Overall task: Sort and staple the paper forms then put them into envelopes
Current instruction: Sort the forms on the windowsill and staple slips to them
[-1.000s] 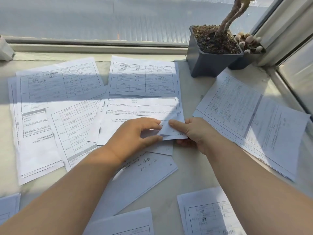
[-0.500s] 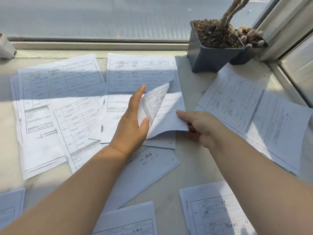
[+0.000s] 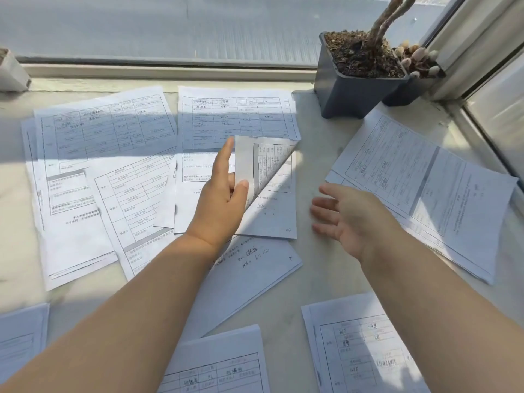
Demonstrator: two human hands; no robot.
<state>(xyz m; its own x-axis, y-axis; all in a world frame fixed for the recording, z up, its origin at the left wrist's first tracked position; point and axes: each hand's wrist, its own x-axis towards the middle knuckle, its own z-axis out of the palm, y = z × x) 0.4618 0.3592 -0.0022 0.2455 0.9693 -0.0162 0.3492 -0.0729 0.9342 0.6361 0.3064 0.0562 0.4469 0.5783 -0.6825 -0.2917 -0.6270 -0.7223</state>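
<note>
Head view: left hand grip pinching curled form, right hand released, fingers spread above sill

white paper forms printed with black gridded tables; dark grey plant pot; pale cream sill.

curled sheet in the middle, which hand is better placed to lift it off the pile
Left. The left hand already pinches the curled sheet; the right hand hangs open beside it, touching no paper.
</note>
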